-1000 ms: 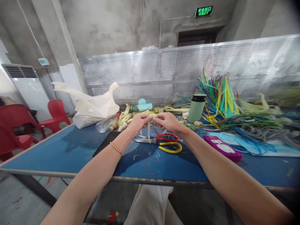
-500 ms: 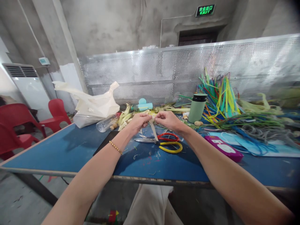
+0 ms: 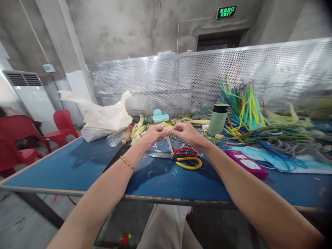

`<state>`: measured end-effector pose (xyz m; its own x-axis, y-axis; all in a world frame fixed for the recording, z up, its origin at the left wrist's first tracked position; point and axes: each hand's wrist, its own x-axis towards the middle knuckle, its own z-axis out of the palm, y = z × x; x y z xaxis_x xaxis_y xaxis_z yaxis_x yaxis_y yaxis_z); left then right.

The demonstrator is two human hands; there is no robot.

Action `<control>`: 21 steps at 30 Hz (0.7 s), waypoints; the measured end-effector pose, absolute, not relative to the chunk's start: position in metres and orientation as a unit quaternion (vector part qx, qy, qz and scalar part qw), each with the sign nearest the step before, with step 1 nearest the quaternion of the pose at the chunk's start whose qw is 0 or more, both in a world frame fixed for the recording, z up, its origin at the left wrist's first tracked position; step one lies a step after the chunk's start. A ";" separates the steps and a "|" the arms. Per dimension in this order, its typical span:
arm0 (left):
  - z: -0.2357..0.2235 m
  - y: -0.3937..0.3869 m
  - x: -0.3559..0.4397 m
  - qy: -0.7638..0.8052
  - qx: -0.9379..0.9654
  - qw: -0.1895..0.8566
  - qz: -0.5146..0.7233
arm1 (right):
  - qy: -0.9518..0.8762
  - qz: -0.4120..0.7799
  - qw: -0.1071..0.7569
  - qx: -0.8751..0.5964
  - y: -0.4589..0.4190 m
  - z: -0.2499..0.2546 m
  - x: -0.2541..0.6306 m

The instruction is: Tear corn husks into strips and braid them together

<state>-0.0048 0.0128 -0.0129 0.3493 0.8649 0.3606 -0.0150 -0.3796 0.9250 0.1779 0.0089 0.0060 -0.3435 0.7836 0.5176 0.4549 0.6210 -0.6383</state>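
My left hand (image 3: 155,134) and my right hand (image 3: 186,132) meet above the middle of the table, fingertips pinched close together. A pale, narrow strip (image 3: 169,145), which looks like dried corn husk, hangs down from between the fingers. The left hand's fingers are closed on its upper end; the right fingers pinch right beside it, and the held part is mostly hidden. Below them lies a pair of scissors (image 3: 186,151) with one red and one yellow handle, blades pointing left. Corn husks (image 3: 140,129) are heaped just behind my left hand.
At the left stand a white plastic bag (image 3: 106,117) and a clear bottle (image 3: 118,137). A green tumbler (image 3: 218,121), colourful pipe cleaners (image 3: 249,110), a purple box (image 3: 247,164) and blue masks (image 3: 280,159) are on the right. A dark tablet-like slab (image 3: 116,158) lies beside my left forearm.
The fingertips of both hands have drawn slightly closer together, and the left thumb has shifted to the right. The hanging strip has moved a little. The scissors and other things stay in place.
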 end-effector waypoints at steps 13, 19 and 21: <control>-0.012 0.011 -0.006 0.315 0.683 0.463 0.469 | -0.801 0.136 0.413 -0.411 0.019 0.001 0.180; -0.014 0.014 -0.004 0.320 0.610 0.510 0.515 | -0.795 -0.040 0.424 -0.432 0.007 0.005 0.177; -0.013 0.014 -0.002 0.330 0.557 0.534 0.544 | -0.763 -0.166 0.448 -0.436 0.000 0.009 0.175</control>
<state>-0.0017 0.0145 -0.0133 0.1917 0.9481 0.2535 -0.2139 -0.2117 0.9536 0.1750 0.0001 0.0088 -0.2192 0.5161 0.8280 0.8141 0.5645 -0.1364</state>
